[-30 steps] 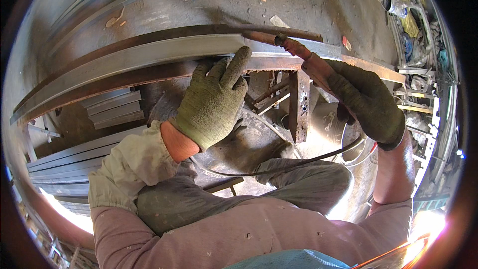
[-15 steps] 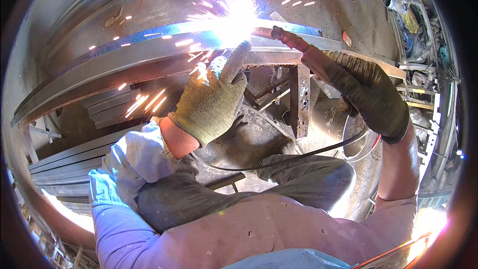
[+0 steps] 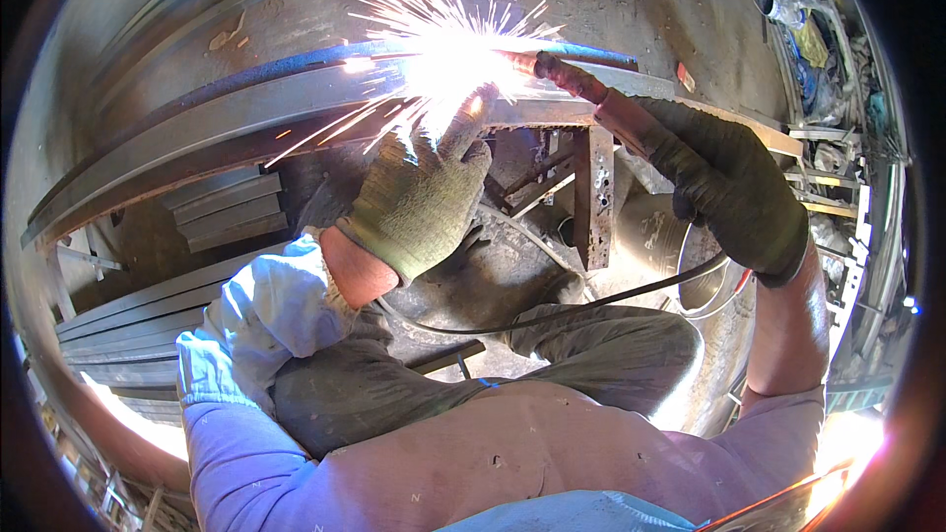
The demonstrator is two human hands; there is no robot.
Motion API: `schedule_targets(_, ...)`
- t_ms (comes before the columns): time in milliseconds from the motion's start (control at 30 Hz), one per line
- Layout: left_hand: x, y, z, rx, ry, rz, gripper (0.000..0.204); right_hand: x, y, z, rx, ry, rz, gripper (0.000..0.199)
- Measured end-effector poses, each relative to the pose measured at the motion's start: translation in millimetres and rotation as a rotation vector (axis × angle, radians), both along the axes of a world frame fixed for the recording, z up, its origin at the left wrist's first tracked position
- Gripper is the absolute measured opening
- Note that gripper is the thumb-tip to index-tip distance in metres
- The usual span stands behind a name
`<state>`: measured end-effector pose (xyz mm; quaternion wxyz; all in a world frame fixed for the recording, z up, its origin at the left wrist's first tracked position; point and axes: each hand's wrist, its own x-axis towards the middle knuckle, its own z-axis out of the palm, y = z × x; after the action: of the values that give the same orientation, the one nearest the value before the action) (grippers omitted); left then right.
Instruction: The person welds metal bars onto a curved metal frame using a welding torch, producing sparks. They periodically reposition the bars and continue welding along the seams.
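The right hand [image 3: 734, 182], in a dark glove, is closed around the holder [image 3: 616, 118], a reddish-handled welding tool whose tip [image 3: 527, 64] points away to the left and meets the beam [image 3: 246, 113] in a white arc [image 3: 448, 54]. Sparks spray out from that spot in all directions.

The left hand [image 3: 419, 202], in a green knit glove, is raised just below the arc, palm turned away and fingers loosely spread; it grips nothing, and whether its fingertips touch the beam is lost in the glare.

The beam, a long grey steel section, runs from far left of the left hand across to just beyond the right hand. Between the two hands, under the beam, a rusty upright plate [image 3: 594, 197] hangs down. A black cable [image 3: 591, 305] runs from below the right hand across toward the left forearm, over the person's knees. Stacked steel sections [image 3: 227, 207] lie to the left of the left hand.
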<state>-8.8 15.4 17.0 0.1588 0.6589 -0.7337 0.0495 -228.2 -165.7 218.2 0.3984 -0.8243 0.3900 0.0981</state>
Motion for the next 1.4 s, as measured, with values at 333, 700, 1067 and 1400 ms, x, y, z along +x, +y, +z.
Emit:
schedule_targets(333,-3,0,-2,0.022,0.075,0.001,0.034,0,3,0,-0.069,-0.027,0.074,0.041)
schedule_targets(700,-3,1,-3,0.054,0.003,0.014,0.033,12,8,9,0.021,0.048,-0.059,0.042)
schedule_targets(1067,-1,-4,-3,0.014,0.044,0.006,0.021,-1,16,8,0.078,-0.003,-0.347,0.049)
schedule_targets(1400,1,-7,0,-0.006,0.171,-0.015,0.018,-31,54,-9,0.087,0.057,-0.443,0.050)
